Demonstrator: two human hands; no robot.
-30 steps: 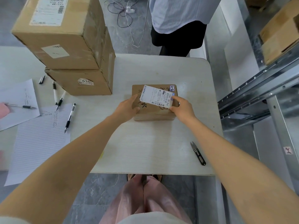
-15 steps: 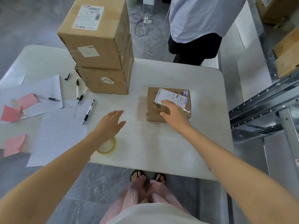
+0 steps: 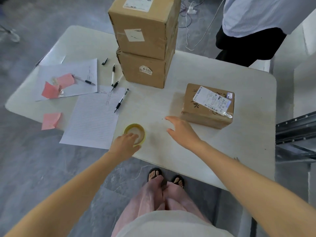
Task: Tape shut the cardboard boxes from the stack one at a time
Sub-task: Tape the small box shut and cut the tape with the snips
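Note:
A small flat cardboard box with a white shipping label lies on the right of the white table. Two larger cardboard boxes stand stacked at the back centre, the upper box on the lower box. A roll of clear yellowish tape lies near the front edge. My left hand grips the roll, fingers curled over its near rim. My right hand hovers open above the table, just left of the small box and apart from it.
Lined paper, a second sheet, pink notes and several pens cover the table's left half. Another person stands beyond the far right corner. A metal rack borders the right side.
Both hands left the small box. My left hand went down to the tape roll and took hold of it. My right hand slid off the box to its left. The view shifted.

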